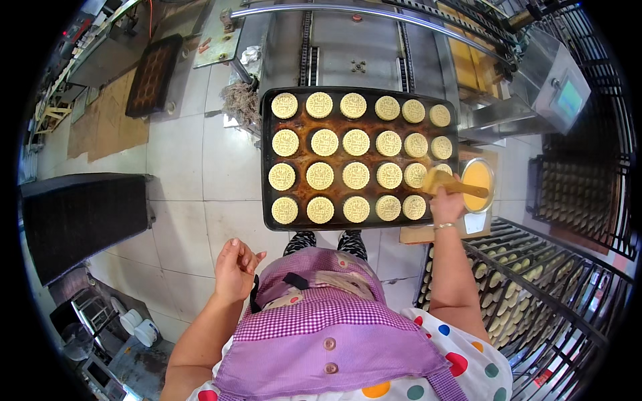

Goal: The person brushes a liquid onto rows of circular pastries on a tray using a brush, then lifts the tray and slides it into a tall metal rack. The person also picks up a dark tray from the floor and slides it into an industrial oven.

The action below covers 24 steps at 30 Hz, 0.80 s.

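In my right hand [448,206] is a pastry brush [438,180] with a wooden handle, gripped over the right end of a dark baking tray [294,160]. Its bristles are over the pale round mooncakes at the tray's near right and partly cover some of them. Rows of these mooncakes [356,175], with scalloped edges and stamped tops, fill the tray. Just right of the brush is a round metal bowl of yellow-orange liquid [477,184], perhaps egg wash. My left hand [235,267] hangs open near my apron, its fingers loosely bent and holding nothing.
A metal machine with chains [358,53] lies beyond the tray, with a control screen [568,93] at its right. Racks of mooncake trays [515,294] stand at the near right. Another dark tray [154,77] sits far left, and a black box-like object [87,214] is nearer.
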### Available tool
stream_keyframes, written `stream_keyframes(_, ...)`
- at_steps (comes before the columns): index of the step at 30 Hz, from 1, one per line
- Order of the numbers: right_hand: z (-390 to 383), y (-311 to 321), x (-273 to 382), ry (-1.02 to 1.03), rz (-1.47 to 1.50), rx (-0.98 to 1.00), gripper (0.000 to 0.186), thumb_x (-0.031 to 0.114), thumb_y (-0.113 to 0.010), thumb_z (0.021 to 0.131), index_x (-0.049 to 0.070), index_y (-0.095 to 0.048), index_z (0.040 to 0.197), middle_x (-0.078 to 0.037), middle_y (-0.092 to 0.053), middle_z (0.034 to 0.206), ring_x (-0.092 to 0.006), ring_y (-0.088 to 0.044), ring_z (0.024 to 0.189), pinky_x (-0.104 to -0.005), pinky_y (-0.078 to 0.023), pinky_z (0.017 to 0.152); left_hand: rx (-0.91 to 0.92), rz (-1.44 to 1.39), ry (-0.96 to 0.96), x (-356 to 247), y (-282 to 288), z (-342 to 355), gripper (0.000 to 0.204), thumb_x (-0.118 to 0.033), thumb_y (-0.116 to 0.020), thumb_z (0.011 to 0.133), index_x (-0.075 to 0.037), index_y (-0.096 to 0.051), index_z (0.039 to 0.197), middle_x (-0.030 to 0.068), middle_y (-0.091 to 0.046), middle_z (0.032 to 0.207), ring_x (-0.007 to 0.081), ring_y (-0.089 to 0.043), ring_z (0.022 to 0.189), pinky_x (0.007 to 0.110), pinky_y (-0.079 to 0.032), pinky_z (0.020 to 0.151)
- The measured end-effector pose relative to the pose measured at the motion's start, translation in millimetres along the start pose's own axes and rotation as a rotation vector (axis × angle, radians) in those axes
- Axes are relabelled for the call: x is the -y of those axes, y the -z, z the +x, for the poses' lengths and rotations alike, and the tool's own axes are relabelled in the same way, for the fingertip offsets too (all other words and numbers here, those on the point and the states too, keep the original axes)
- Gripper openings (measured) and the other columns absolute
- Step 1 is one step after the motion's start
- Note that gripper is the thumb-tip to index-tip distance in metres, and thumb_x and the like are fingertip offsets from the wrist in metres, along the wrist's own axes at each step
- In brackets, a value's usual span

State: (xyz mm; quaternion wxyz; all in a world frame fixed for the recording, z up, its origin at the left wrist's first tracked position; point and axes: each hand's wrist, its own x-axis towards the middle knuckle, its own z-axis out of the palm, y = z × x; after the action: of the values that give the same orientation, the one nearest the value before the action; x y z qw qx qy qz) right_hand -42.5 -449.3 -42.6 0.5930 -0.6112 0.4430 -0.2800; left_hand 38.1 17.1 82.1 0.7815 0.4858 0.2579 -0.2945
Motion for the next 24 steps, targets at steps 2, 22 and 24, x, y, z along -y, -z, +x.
stream_keyframes(2,-30,-40,10,0.055,-0.368,0.214,0.051,-0.001,-0.053,0.083,0.003,-0.039,0.133,-0.015,-0.059,0.106,-0.0199,-0.062,0.083,-0.0292,-0.057,0.059,-0.008,0.005,-0.023,-3,1,4,0.028,-0.029,-0.042,0.097,-0.013,-0.038,0.075,-0.0015,-0.035,0.06,0.0103,-0.034,0.05,0.041,-0.043,0.083)
stream_keyframes(22,-23,-24,10,0.206,-0.566,-0.015,0.034,0.009,-0.058,0.083,-0.002,-0.053,0.114,-0.016,-0.064,0.102,-0.025,-0.063,0.091,-0.0344,-0.05,0.076,0.054,0.249,-0.043,-11,35,8,0.014,-0.017,-0.049,0.094,-0.009,-0.046,0.083,-0.0008,-0.043,0.065,0.0104,-0.042,0.054,0.041,-0.045,0.087)
stream_keyframes(24,-73,-67,6,-0.167,-0.672,0.098,0.027,0.017,-0.061,0.083,-0.004,-0.06,0.099,-0.017,-0.065,0.093,-0.0275,-0.063,0.085,-0.0379,-0.048,0.074,0.069,0.246,-0.062,-13,30,9,0.015,-0.016,-0.049,0.094,-0.009,-0.046,0.082,-0.0008,-0.043,0.065,0.0105,-0.042,0.054,0.041,-0.045,0.088)
